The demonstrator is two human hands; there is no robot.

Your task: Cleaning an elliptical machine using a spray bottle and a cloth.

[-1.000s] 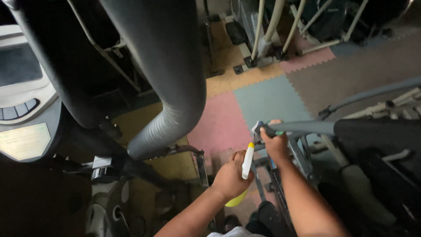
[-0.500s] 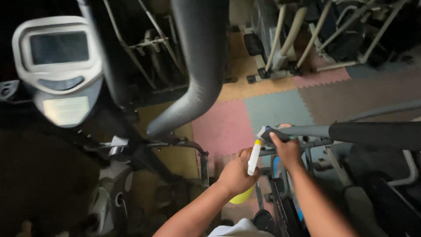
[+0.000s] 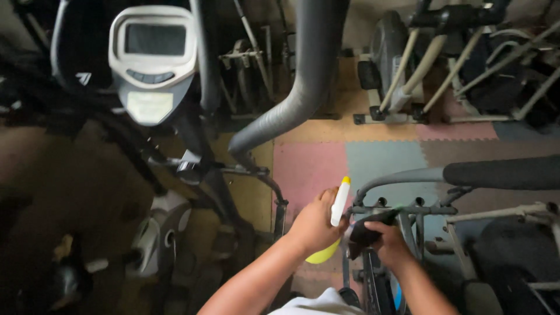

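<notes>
My left hand (image 3: 314, 224) grips a spray bottle (image 3: 336, 213) with a white nozzle head and a yellow body, held upright just left of a grey exercise-machine frame. My right hand (image 3: 389, 244) is closed on a dark cloth (image 3: 368, 228) pressed against the machine's crossbar (image 3: 389, 209). A curved grey handlebar with a black foam grip (image 3: 501, 172) runs off to the right from that frame.
An elliptical console (image 3: 153, 58) with a grey screen stands at upper left. A thick grey padded arm (image 3: 306, 81) crosses the middle. More fitness machines (image 3: 408, 70) crowd the back and right. Pink, teal and yellow foam floor tiles (image 3: 309, 169) show between them.
The view has tilted, bringing the console fully into sight. My right hand has slid down from the handlebar end onto the crossbar with the cloth. The bottle stays in my left hand.
</notes>
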